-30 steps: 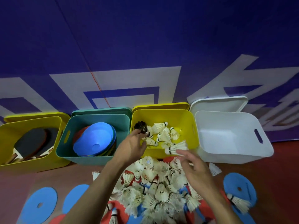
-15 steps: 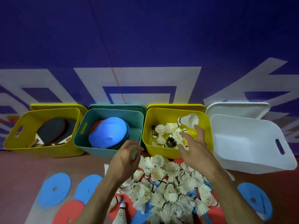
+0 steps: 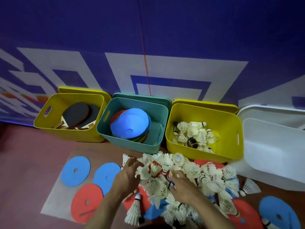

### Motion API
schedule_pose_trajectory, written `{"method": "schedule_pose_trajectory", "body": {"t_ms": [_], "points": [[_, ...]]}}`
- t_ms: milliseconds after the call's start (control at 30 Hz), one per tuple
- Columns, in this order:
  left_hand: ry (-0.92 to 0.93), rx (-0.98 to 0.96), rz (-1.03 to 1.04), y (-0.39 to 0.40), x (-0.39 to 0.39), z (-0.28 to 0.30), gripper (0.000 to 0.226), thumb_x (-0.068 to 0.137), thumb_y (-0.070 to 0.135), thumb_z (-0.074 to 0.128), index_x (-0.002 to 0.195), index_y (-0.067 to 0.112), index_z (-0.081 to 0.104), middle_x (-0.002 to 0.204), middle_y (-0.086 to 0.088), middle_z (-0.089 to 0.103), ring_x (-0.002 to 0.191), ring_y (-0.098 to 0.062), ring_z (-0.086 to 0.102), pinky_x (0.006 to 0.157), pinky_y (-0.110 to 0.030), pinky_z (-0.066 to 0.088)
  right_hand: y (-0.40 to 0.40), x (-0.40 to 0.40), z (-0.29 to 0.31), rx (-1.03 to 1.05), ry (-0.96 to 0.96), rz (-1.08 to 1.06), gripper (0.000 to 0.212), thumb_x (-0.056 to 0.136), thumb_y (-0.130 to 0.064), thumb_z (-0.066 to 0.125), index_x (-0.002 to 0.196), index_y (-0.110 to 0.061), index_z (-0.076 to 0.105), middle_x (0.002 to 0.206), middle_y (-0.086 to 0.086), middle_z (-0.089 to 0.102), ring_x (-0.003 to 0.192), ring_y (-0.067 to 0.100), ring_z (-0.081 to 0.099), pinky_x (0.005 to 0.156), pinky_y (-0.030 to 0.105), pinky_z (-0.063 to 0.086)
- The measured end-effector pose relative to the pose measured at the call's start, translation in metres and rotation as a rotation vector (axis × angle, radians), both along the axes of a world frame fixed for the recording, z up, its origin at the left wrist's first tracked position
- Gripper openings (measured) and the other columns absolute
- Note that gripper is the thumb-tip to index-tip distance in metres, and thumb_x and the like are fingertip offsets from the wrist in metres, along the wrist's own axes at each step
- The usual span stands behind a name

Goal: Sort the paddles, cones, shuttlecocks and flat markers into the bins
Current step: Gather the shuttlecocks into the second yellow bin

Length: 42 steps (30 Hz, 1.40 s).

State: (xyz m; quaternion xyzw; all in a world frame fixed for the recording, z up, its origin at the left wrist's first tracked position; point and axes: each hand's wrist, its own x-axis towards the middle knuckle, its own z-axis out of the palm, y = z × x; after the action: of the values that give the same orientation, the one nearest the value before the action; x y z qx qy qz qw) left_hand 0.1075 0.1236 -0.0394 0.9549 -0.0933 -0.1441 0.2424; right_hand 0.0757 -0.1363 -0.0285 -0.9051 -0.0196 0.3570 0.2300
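Head view: shuttlecock pile [image 3: 189,177] lies on floor before yellow bin [image 3: 204,152]. Left hand [image 3: 127,176] at pile's left edge, right hand [image 3: 183,187] on its middle; fingers of both curled into the feathers, grasp unclear.

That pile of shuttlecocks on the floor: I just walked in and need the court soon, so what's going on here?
A person is sorting sports gear into four bins along the wall. Both hands, left hand and right hand, are down in the pile of shuttlecocks, fingers spread among them. The far-left yellow bin holds paddles, the teal bin cones, the second yellow bin some shuttlecocks. The white bin looks empty. Flat markers lie on the floor.
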Motion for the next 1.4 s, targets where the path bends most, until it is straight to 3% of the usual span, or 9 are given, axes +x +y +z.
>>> {"method": "schedule_pose_trajectory", "body": {"t_ms": [167, 367, 533, 700, 900, 1000, 1167, 1267, 1400], "points": [[0.1, 0.187, -0.13, 0.002, -0.005, -0.038, 0.053, 0.085, 0.022, 0.06, 0.131, 0.043, 0.044, 0.14, 0.0, 0.036, 0.086, -0.025, 0.065, 0.052, -0.033, 0.047, -0.004, 0.001, -0.018, 0.003, 0.019, 0.03, 0.042, 0.104, -0.032, 0.04, 0.141, -0.013, 0.048, 0.161, -0.008, 0.016, 0.136, 0.016, 0.043, 0.106, 0.037, 0.038], [0.034, 0.18, -0.179, 0.011, 0.005, -0.063, 0.023, 0.087, 0.041, 0.061, 0.109, 0.038, 0.054, 0.132, 0.0, 0.049, 0.07, -0.022, 0.067, 0.048, -0.034, 0.051, -0.017, -0.001, -0.027, 0.077, -0.012, -0.009, 0.045, 0.104, -0.027, 0.037, 0.147, -0.015, 0.044, 0.16, -0.004, 0.027, 0.144, 0.013, 0.033, 0.118, 0.029, 0.029], [0.03, 0.254, -0.188, 0.002, 0.019, -0.054, 0.012, 0.093, 0.036, 0.063, 0.1, 0.028, 0.064, 0.128, 0.007, 0.051, 0.082, -0.02, 0.067, 0.06, -0.034, 0.055, -0.033, -0.014, -0.013, 0.172, -0.105, -0.117, 0.039, 0.105, -0.024, 0.037, 0.14, -0.02, 0.054, 0.153, -0.008, 0.035, 0.139, 0.006, 0.037, 0.109, 0.013, 0.028], [-0.064, 0.125, -0.144, -0.006, 0.029, -0.021, 0.013, 0.09, 0.043, 0.067, 0.091, 0.03, 0.064, 0.129, 0.012, 0.051, 0.081, -0.014, 0.067, 0.058, -0.032, 0.055, -0.055, -0.026, 0.017, 0.282, -0.217, -0.334, 0.03, 0.104, -0.024, 0.045, 0.127, -0.034, 0.062, 0.136, -0.021, 0.045, 0.122, -0.014, 0.045, 0.092, -0.001, 0.034], [-0.281, -0.081, -0.157, -0.029, 0.049, 0.064, 0.014, 0.088, 0.04, 0.069, 0.09, 0.034, 0.057, 0.13, 0.014, 0.049, 0.074, -0.007, 0.063, 0.052, -0.034, 0.053, -0.077, -0.008, 0.068, 0.381, -0.421, -0.539, 0.03, 0.102, -0.019, 0.051, 0.112, -0.044, 0.063, 0.122, -0.032, 0.051, 0.112, -0.017, 0.049, 0.085, 0.001, 0.038], [-0.306, -0.17, -0.186, -0.044, 0.062, 0.099, 0.011, 0.091, 0.039, 0.066, 0.09, 0.034, 0.057, 0.132, 0.017, 0.045, 0.076, -0.003, 0.06, 0.056, -0.031, 0.051, -0.09, 0.011, 0.103, 0.35, -0.635, -0.61, 0.03, 0.1, -0.013, 0.052, 0.117, -0.033, 0.067, 0.122, -0.024, 0.053, 0.113, -0.013, 0.05, 0.083, -0.002, 0.038], [-0.323, -0.231, -0.147, -0.064, 0.083, 0.137, 0.014, 0.093, 0.048, 0.061, 0.087, 0.036, 0.058, 0.134, 0.016, 0.045, 0.071, -0.002, 0.061, 0.061, -0.033, 0.053, -0.113, 0.031, 0.15, 0.291, -1.068, -0.748, 0.036, 0.098, -0.006, 0.049, 0.127, -0.022, 0.062, 0.131, -0.012, 0.049, 0.11, 0.006, 0.056, 0.094, 0.025, 0.045], [-0.384, -0.266, -0.161, -0.08, 0.093, 0.155, 0.018, 0.091, 0.053, 0.059, 0.088, 0.035, 0.061, 0.129, 0.017, 0.047, 0.071, -0.005, 0.06, 0.06, -0.027, 0.051, -0.133, 0.043, 0.12, 0.12, -0.764, -0.579, 0.032, 0.098, -0.013, 0.049, 0.127, -0.02, 0.063, 0.14, -0.006, 0.044, 0.123, 0.016, 0.053, 0.105, 0.037, 0.045], [-0.413, -0.31, -0.241, -0.105, 0.104, 0.172, 0.016, 0.09, 0.046, 0.065, 0.09, 0.031, 0.064, 0.127, 0.013, 0.05, 0.072, -0.002, 0.06, 0.061, -0.011, 0.042, -0.14, 0.012, 0.078, 0.055, -0.516, -0.51, 0.023, 0.1, -0.023, 0.052, 0.115, -0.024, 0.069, 0.123, -0.006, 0.057, 0.107, 0.01, 0.06, 0.098, 0.028, 0.048]]}}
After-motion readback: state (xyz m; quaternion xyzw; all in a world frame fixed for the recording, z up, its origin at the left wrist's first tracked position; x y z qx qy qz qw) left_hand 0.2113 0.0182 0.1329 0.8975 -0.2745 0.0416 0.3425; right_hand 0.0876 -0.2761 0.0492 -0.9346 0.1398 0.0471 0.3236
